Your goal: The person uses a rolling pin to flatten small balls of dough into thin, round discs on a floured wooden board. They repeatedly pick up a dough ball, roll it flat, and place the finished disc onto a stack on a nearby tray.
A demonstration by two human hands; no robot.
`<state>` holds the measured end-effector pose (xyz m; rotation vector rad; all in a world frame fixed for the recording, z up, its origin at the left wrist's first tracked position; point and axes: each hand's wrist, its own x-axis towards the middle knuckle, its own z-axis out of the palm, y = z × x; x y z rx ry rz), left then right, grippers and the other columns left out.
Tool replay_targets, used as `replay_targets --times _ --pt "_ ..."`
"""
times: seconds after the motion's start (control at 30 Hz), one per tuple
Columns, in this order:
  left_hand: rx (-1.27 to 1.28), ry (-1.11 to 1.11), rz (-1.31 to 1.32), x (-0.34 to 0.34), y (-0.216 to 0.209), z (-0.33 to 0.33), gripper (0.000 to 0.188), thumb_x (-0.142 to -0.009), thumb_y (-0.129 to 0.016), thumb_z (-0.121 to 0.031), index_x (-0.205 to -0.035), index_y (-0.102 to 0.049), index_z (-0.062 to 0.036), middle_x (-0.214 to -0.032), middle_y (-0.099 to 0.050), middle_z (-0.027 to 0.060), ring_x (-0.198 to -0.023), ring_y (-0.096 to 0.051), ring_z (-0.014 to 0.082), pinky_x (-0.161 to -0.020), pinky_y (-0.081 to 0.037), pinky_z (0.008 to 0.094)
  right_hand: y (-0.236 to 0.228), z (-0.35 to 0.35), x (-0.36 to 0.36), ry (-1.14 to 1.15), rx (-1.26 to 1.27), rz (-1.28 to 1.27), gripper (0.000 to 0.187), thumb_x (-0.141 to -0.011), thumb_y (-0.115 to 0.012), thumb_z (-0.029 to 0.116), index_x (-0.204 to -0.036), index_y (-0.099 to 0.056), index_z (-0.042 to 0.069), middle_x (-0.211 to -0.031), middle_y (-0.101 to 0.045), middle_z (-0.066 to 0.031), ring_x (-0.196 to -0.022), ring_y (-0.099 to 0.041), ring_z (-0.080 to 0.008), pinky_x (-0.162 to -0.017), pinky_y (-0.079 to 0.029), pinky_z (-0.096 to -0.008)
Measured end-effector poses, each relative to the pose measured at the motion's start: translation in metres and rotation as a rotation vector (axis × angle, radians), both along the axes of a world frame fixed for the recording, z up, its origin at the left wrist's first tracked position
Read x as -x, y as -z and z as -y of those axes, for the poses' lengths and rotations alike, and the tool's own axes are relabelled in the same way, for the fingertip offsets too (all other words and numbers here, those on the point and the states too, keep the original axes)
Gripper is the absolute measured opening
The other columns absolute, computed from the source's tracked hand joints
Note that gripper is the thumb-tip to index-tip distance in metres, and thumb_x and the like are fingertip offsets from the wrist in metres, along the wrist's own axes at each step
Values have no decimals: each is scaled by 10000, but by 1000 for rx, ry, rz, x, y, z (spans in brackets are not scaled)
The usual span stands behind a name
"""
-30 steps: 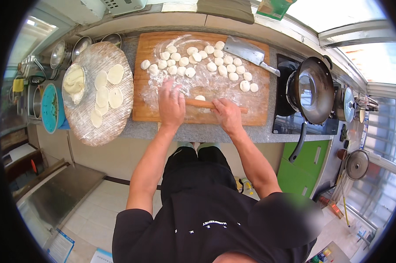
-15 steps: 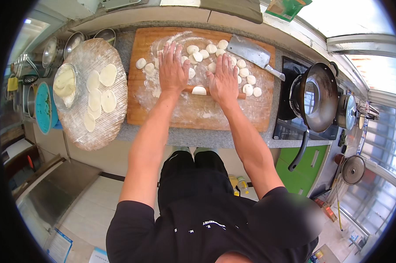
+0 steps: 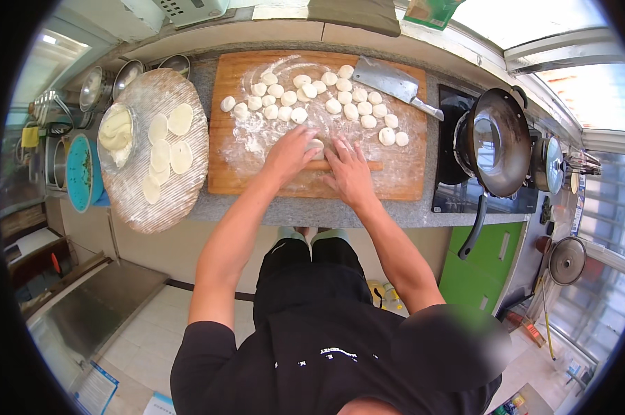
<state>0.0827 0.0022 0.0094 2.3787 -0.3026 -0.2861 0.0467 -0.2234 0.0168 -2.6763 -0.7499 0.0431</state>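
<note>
A small floured round of dough (image 3: 315, 145) lies on the wooden board (image 3: 240, 176), just beyond the wooden rolling pin (image 3: 373, 166). My left hand (image 3: 289, 156) is at its left side, thumb and fingers closed on its edge. My right hand (image 3: 350, 170) rests palm down over the pin, its fingers stretched out and apart, the tips near the dough. Between my hands part of the pin is visible; the rest passes under them. Behind them several small dough pieces (image 3: 299, 115) are scattered over the floured board.
A cleaver (image 3: 388, 80) lies at the board's far right. Further right a black wok (image 3: 499, 145) stands on the cooktop, handle toward me. To the left, a round woven tray (image 3: 143, 214) bears flat dough wrappers (image 3: 182, 158) and a bowl of dough (image 3: 116, 131). Beside it is a blue basin (image 3: 83, 187).
Both hands have drawn back toward me, and the pin with them. My left hand has gone from lying flat to closing on the dough. More dough pieces show behind.
</note>
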Motion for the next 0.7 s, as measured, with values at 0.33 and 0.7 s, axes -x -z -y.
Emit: replay_targets --times 0.33,0.7 --pt "-255 -352 -416 22 -43 10 307 -1053 -681 -275 -1141 -781 2 -1134 -743 232 -1100 -728 428 -955 -580 510 6 19 46 22 -193 31 282 -957 -701 127 -1229 -732 58 -1211 -696 -106 -1103 -688 -323 -985 -532 -464" --pt "-364 -603 291 82 19 9 578 -1081 -628 -332 -1545 -561 6 -1609 -484 253 -1566 -395 456 -1319 -278 607 -2 -2 3 -129 -32 49 596 -1055 -672 306 -1607 -567 107 -1641 -580 -152 -1547 -511 -353 -1277 -394 -507"
